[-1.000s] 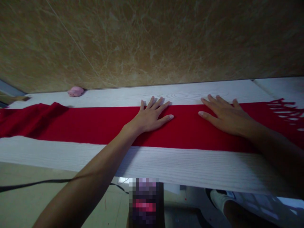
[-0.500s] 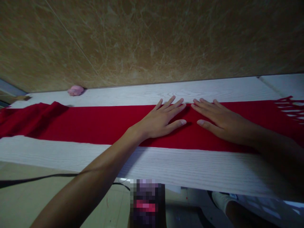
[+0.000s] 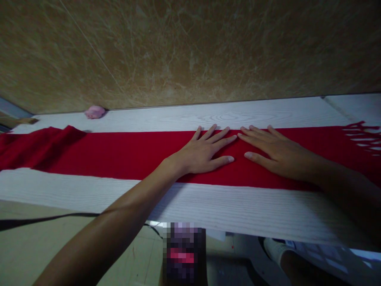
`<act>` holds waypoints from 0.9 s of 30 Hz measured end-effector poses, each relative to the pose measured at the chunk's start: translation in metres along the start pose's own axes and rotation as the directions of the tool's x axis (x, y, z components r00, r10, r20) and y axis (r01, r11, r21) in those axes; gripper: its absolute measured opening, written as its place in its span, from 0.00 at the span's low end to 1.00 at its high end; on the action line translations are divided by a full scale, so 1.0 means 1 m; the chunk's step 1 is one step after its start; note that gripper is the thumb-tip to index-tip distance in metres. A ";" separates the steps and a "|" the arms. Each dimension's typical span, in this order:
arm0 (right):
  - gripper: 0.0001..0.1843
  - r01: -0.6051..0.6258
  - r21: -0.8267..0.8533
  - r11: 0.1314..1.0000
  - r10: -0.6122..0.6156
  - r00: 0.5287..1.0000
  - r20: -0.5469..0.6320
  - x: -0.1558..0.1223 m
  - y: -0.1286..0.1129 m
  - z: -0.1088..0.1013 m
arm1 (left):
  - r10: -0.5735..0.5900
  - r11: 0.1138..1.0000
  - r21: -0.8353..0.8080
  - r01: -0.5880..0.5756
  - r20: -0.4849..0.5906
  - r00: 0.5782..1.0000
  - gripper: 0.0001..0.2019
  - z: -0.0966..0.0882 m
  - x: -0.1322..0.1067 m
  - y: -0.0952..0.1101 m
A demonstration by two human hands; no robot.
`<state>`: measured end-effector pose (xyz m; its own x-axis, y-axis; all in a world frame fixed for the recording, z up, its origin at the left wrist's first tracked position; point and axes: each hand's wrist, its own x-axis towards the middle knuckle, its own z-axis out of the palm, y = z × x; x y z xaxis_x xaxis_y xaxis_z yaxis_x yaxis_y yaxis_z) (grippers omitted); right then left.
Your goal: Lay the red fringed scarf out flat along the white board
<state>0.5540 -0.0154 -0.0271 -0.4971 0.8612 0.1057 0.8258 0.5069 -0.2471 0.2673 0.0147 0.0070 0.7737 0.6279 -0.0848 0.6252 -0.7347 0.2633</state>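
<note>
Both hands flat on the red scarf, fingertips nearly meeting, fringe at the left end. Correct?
Not quite. The fringe is at the right end of the red scarf, as the head view shows. The rest holds: the left hand and right hand lie flat on it, fingertips nearly meeting.

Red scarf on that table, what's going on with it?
A person has a red scarf spread lengthwise along a white wood-grain table. The left hand and right hand lie flat and open on it, side by side, almost touching. Its fringe lies at the right end; the left end is rumpled.
</note>
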 end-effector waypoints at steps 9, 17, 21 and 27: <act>0.39 0.001 -0.012 1.000 -0.001 1.000 0.015 0.001 -0.004 -0.002 | 0.034 0.999 0.009 -0.034 0.000 0.999 0.38 0.001 0.001 0.001; 0.39 -0.004 -0.026 1.000 0.004 1.000 -0.001 0.003 -0.003 0.001 | 0.039 0.999 0.023 -0.040 0.029 0.999 0.39 -0.002 0.002 0.003; 0.39 -0.006 -0.013 1.000 0.006 1.000 0.001 0.003 -0.003 0.001 | 0.029 0.999 0.022 -0.029 0.037 0.999 0.41 -0.003 0.001 0.003; 0.37 -0.046 0.008 0.999 0.046 0.997 -0.061 0.001 0.000 -0.002 | -0.039 0.999 0.014 0.039 -0.009 0.999 0.41 -0.006 -0.002 0.002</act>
<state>0.5542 -0.0144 -0.0254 -0.4414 0.8843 0.1525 0.8454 0.4668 -0.2596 0.2668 0.0133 0.0132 0.7478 0.6582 -0.0866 0.6563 -0.7132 0.2461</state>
